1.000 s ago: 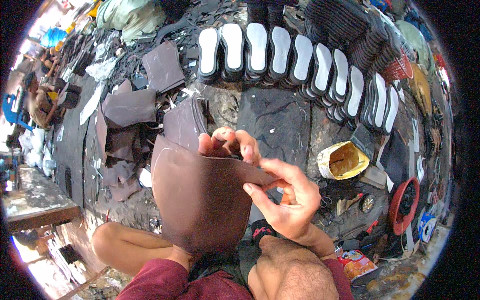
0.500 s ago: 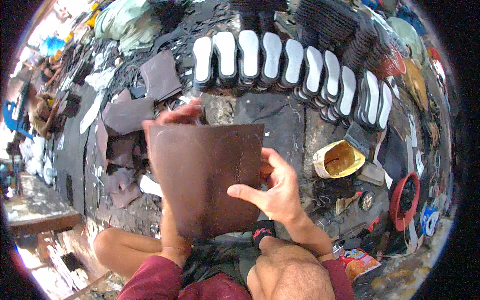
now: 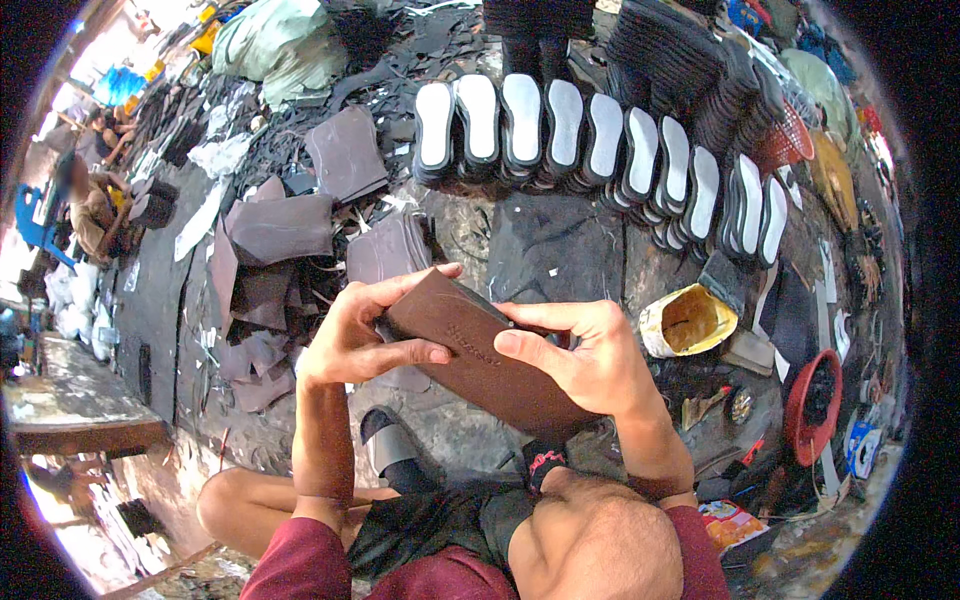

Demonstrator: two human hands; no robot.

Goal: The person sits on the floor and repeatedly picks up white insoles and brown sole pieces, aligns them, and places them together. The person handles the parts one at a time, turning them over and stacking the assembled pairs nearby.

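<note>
A dark brown sheet, leather-like with small embossed marks, hangs tilted in front of me between both hands. My left hand is closed on its left end, thumb on top and fingers along the far side. My right hand pinches the upper right edge, its thumb pressed on the face; the fingertips behind are partly hidden. Just beyond my left hand lies a stack of similar brown sheets. Farther off is another brown stack, and loose brown pieces are heaped to its left.
Sole-shaped pieces with white tops stand in a curved row of stacks ahead. To the right are a yellow container and a red basin. Dark scraps cover the far floor. Another person sits at far left.
The brown sheet has turned from nearly upright and face-on to a slanted, foreshortened position. My left hand has come from behind it to its left end, and the stack beyond now shows.
</note>
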